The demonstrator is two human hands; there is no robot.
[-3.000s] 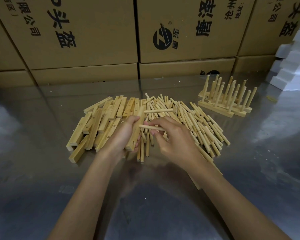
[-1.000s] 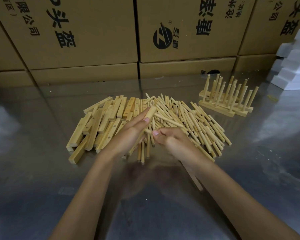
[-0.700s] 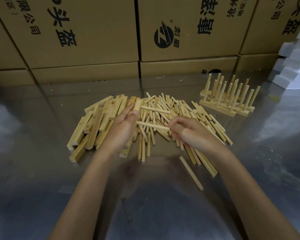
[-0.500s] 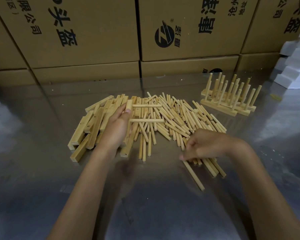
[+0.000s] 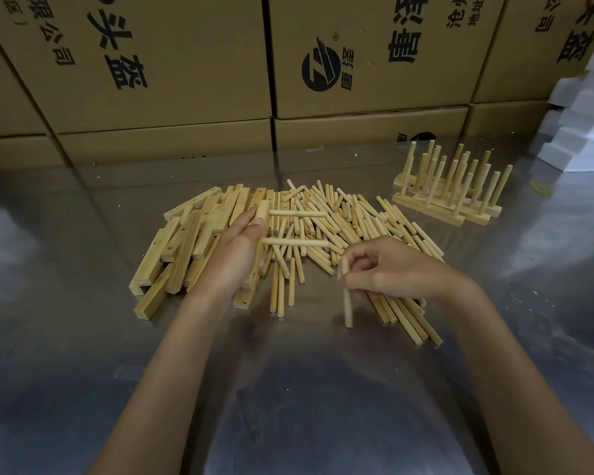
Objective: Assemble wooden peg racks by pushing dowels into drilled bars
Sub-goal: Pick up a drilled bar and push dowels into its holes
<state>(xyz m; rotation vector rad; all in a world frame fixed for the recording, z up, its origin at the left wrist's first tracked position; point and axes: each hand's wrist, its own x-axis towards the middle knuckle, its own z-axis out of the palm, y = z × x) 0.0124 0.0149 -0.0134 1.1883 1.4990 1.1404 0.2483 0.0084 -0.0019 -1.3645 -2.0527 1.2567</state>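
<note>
My left hand (image 5: 235,257) grips a drilled wooden bar (image 5: 262,214) that lies roughly lengthwise away from me, with two dowels (image 5: 297,241) sticking out of it to the right. My right hand (image 5: 391,269) pinches a single loose dowel (image 5: 346,296), held nearly upright just above the table, to the right of the bar. A pile of drilled bars (image 5: 186,241) lies left of my left hand. A heap of loose dowels (image 5: 350,221) spreads between and behind my hands.
Finished peg racks (image 5: 450,197) stand at the back right on the shiny metal table (image 5: 66,337). Stacked cardboard boxes (image 5: 186,63) wall off the far edge. White foam blocks (image 5: 583,132) are piled at the far right.
My right hand left the bar, reached to the near right of the dowel heap and lifted one dowel. The bar in my left hand now carries a second dowel.
</note>
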